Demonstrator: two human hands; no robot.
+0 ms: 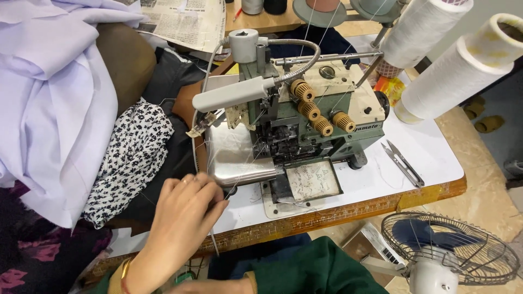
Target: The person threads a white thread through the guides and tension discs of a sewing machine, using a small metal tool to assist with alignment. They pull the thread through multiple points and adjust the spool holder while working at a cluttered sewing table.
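My left hand (182, 220), with a gold bangle at the wrist, reaches in from the lower left. Its fingertips are pinched together on a thin thread (213, 242) at the front left corner of the green and cream overlock sewing machine (313, 122), just under its shiny metal cover (234, 158). Only a strip of my right hand (212, 286) shows at the bottom edge, coming out of a dark green sleeve (310, 269); its fingers are hidden. The machine stands on a white table top (425, 149).
Thread snips (403, 163) lie to the right of the machine. Two big white thread cones (452, 76) stand at the back right. Black-and-white floral fabric (131, 158) and pale lilac cloth (49, 103) are piled on the left. A small fan (449, 253) sits at the lower right.
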